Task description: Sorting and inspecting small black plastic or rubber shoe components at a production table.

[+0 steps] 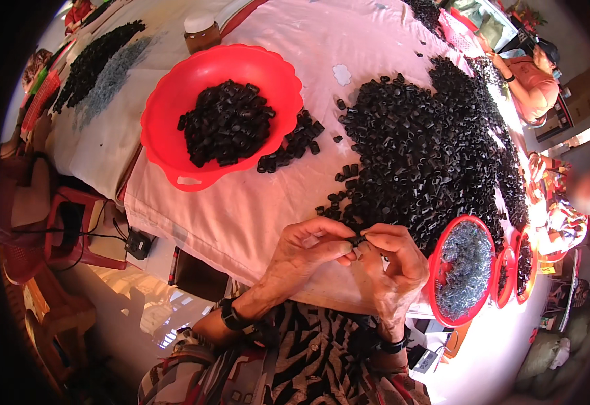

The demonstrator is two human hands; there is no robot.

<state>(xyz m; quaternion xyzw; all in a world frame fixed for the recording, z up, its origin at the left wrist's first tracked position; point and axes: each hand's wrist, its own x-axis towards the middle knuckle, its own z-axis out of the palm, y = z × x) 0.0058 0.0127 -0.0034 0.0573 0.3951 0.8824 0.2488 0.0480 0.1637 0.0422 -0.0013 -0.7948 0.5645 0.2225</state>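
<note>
Item, left hand (302, 256): thumb and fingers closed in a pinch, its grip on a small black piece (356, 241). Item, right hand (399, 266): fingertips likewise pinched at the same piece, which sits between both hands, just above the near edge of the tabletop (204, 219) (its exact shape mostly hidden by the fingers). Item, one dark wristband (233, 313) on the left wrist. Item, a broad heap of black pieces (426, 158), loose on pink cloth, just beyond the hands. Item, one red bowl (435, 287) near the right hand, holding clear bits (467, 273); two further red bowls beside it. Item, one scallop-edged red basin (163, 101), beyond and left of the hands, holding a mound of black parts (229, 125); a small cluster (293, 143) lies just beside its right rim. Item, one lidded jar (202, 34), brownish, behind the basin. Item, a co-worker (533, 88), at far right.
</note>
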